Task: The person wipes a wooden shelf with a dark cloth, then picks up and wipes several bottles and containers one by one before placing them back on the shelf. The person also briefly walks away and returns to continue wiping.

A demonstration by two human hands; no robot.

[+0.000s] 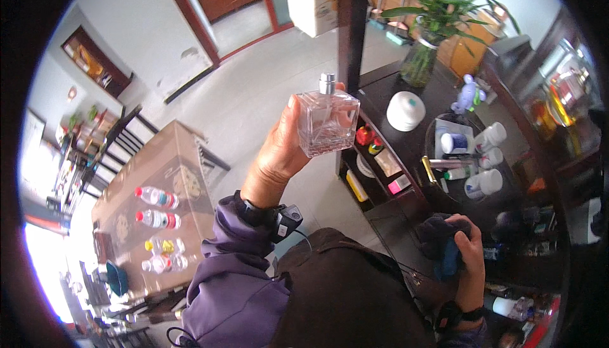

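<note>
My left hand [280,143] grips a square clear-glass perfume bottle [329,122] and holds it up in front of me, its silver spray top upward. The bottle's far side and some of my fingers are hidden behind it. Lower right, my right hand [470,243] clutches a bunched dark cloth [440,241], part of it blue, beside the dark wooden cabinet [409,146]. On the cabinet top, a round tray [430,129] carries several white plastic bottles [483,184] and a few slim items. A white ribbed jar [406,111] stands near the tray.
A glass vase of green stalks [418,62] and a purple toy figure [468,95] stand on the cabinet. Small packages [387,162] fill its open compartments. Leftward, several plastic drink bottles [158,219] lie on a covered table [190,134]. A dark post [353,29] rises beyond my left hand.
</note>
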